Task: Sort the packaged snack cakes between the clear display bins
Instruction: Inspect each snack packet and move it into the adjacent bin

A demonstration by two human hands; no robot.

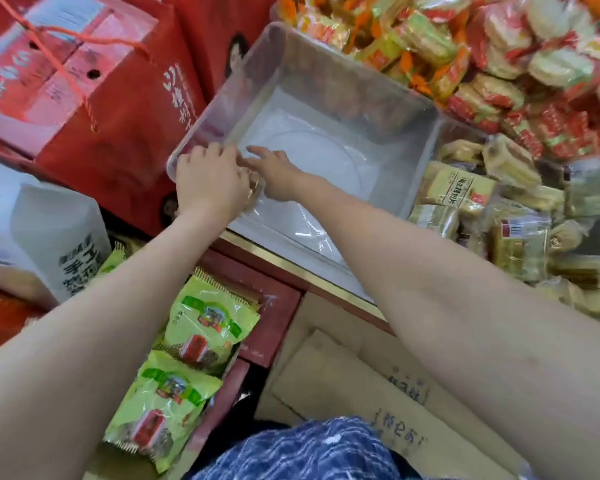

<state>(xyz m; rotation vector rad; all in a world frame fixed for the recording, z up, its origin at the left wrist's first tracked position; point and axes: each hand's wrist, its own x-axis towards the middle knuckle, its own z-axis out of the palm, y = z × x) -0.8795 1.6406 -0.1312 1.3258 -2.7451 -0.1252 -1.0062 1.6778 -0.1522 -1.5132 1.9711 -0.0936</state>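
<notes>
Nearest me, blue checked cloth (312, 452); beyond it my left hand (210, 181) curls on the empty clear plastic bin's (329, 64) near-left rim to steady it, right hand (274, 173) fingers straight inside, while yellow-wrapped snack cakes (465, 192) wait right.

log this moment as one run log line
left hand: on clear bin near corner | right hand: inside bin | bin: looks empty
</notes>
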